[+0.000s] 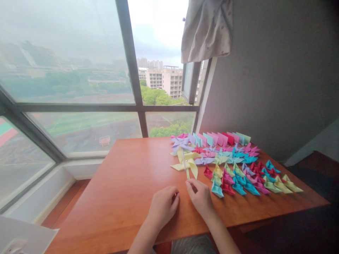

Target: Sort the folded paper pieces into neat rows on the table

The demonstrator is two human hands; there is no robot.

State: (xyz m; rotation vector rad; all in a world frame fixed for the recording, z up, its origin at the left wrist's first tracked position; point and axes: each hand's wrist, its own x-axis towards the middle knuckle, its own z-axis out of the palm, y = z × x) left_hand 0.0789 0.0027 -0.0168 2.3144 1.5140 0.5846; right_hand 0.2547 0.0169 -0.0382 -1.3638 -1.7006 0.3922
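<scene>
My right hand is closed, with its fingertips pinched at the lower end of the stick of a pale yellow paper pinwheel. The pinwheel's blades spread just beyond those fingers. My left hand rests on the table to the left, loosely curled, and nothing shows between its fingers. Behind the yellow one, partly overlapped by it, lies a lilac paper pinwheel with a thin stick. To the right of my right hand are rows of folded paper boats in red, blue, yellow and pink.
A brown wooden table carries everything. Folded paper cranes and a row of upright folded paper pieces line its far right side. Large windows stand beyond, a grey wall is at right, and a white sheet-like surface is at lower left.
</scene>
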